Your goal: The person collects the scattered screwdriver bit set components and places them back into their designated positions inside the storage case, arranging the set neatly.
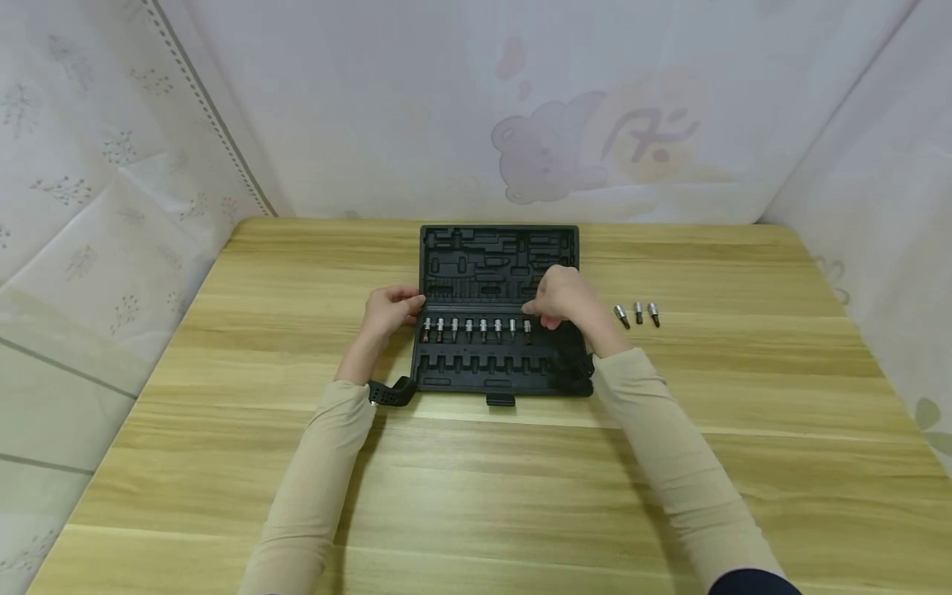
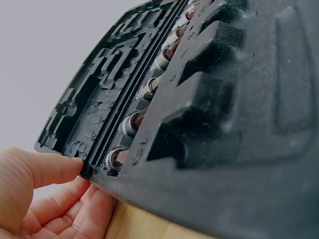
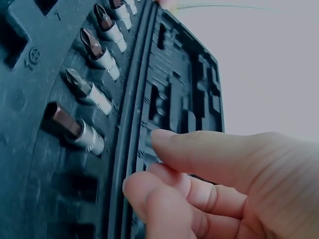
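Observation:
An open black plastic case (image 1: 461,382) lies on the table with its lid (image 1: 483,285) tilted back. A row of bit sockets (image 1: 483,326), silver with dark tips, fills slots near the hinge. My left hand (image 1: 387,312) holds the case's left edge by the hinge; in the left wrist view the thumb (image 2: 55,169) presses the edge with fingers beneath. Over the row's right end is my right hand (image 1: 561,293). Its fingers are loosely bent, thumb and forefinger apart, holding nothing in the right wrist view. Closest to it there is a hex bit socket (image 3: 87,137).
Three loose bit sockets (image 1: 638,313) lie on the wooden table (image 1: 476,487) to the right of the case. The case's latch (image 1: 501,400) sticks out at its front. A patterned curtain (image 1: 387,107) hangs behind the table and along its sides.

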